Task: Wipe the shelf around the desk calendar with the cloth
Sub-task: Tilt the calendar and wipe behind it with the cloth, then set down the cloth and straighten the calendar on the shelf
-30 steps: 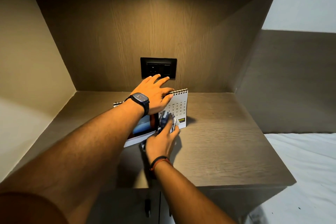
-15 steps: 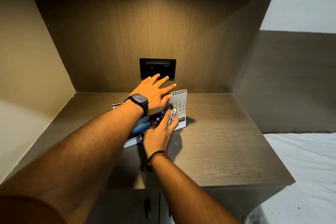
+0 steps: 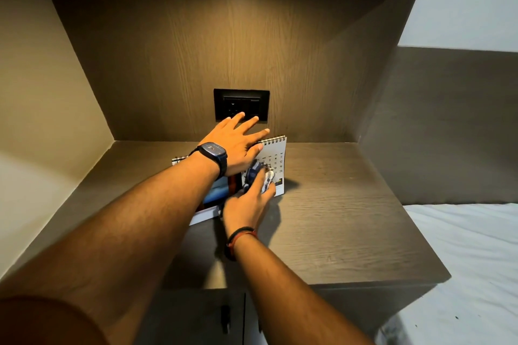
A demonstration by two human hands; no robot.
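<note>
The wiping seems to be in its middle: the cloth (image 3: 259, 176) is pressed against the front of the desk calendar (image 3: 276, 161), and much of the shelf (image 3: 336, 204) to the right of the calendar may not be wiped yet. The left hand (image 3: 235, 143) lies open and flat on top of the calendar, fingers spread. The right hand (image 3: 248, 204) is closed around the bunched cloth, arm stretched forward.

A dark wood-grain shelf (image 3: 336, 218) carries a spiral-bound desk calendar (image 3: 276, 158), which stands left of centre, towards the far wall.
</note>
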